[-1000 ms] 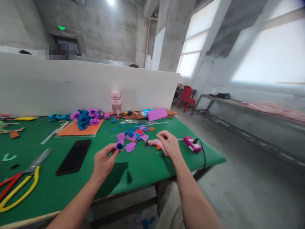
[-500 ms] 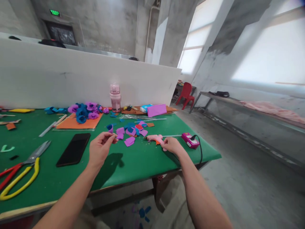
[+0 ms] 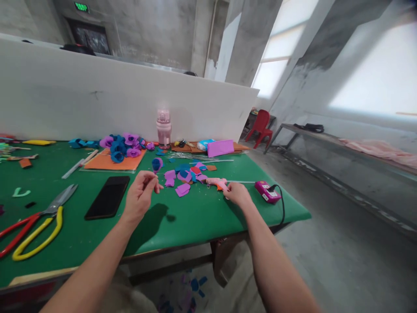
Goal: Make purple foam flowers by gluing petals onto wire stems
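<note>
- Left hand (image 3: 140,194) raised just above desk (image 3: 182,217), fingers pinched together on stem of small blue/purple foam flower (image 3: 157,164); flower held up just above fingertips, near middle of desk.
- Right hand (image 3: 239,194) set down on desk, right of centre, fingers closed on handle of pink glue gun (image 3: 217,182); gun lying on its side, nozzle pointing left.
- Hands well apart; loose pile of purple, blue and red foam petals (image 3: 185,176) seen between and beyond them.
- Magenta plug box (image 3: 267,192) w/ black cord just right of right hand, near desk's right edge.
- Black phone (image 3: 108,197) lying flat, left of left hand.
- Pliers w/ red and yellow handles (image 3: 34,224) at near left.
- Orange foam sheet (image 3: 109,162) at far left-centre, finished blue/purple flowers (image 3: 122,145) heaped on its far end.
- Pink bottle (image 3: 163,127) upright at far edge, against white partition (image 3: 97,100).
- Purple block (image 3: 220,148) lying far right of bottle.
- Red chair (image 3: 259,124) on floor beyond desk, far right.
</note>
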`<action>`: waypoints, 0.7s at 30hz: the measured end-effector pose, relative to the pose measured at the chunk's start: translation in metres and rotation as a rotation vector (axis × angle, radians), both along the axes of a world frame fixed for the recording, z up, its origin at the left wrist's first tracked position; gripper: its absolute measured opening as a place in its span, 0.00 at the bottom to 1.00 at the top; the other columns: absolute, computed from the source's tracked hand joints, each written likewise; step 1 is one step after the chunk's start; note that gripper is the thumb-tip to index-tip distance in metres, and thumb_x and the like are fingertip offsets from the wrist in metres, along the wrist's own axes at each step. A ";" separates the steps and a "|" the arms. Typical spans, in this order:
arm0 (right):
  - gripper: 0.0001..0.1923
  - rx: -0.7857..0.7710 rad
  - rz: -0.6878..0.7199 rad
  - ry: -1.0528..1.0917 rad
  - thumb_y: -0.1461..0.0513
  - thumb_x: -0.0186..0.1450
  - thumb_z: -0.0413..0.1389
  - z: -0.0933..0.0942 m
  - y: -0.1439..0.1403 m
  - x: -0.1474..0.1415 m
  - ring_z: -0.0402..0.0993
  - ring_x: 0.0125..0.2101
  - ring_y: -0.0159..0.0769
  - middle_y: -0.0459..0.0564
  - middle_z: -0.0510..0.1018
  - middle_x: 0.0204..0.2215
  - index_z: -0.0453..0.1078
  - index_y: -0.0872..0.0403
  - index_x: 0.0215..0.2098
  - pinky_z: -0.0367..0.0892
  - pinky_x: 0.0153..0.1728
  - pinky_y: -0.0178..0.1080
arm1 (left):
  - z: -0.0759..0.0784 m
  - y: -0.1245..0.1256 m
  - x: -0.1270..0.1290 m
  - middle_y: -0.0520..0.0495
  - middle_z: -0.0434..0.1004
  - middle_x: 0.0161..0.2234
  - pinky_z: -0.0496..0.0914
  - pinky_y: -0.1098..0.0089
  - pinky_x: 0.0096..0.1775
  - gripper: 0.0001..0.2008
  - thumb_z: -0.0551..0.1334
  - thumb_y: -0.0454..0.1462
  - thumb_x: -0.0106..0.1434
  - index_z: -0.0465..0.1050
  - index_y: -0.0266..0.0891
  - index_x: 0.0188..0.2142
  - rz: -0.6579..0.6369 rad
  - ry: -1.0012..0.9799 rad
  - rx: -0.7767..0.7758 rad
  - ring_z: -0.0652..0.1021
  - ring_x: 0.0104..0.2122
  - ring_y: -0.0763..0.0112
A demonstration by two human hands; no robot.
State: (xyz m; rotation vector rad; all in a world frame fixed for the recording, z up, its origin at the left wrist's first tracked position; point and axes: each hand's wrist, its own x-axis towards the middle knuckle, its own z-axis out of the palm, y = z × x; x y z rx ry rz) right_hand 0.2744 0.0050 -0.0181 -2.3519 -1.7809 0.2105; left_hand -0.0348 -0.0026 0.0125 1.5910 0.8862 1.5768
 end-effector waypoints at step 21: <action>0.11 0.373 0.058 0.149 0.56 0.63 0.49 0.012 -0.011 -0.047 0.72 0.35 0.34 0.48 0.77 0.34 0.71 0.52 0.33 0.61 0.34 0.34 | -0.003 -0.006 0.004 0.54 0.68 0.23 0.62 0.74 0.24 0.07 0.59 0.42 0.57 0.64 0.42 0.31 -0.029 0.051 -0.159 0.68 0.23 0.74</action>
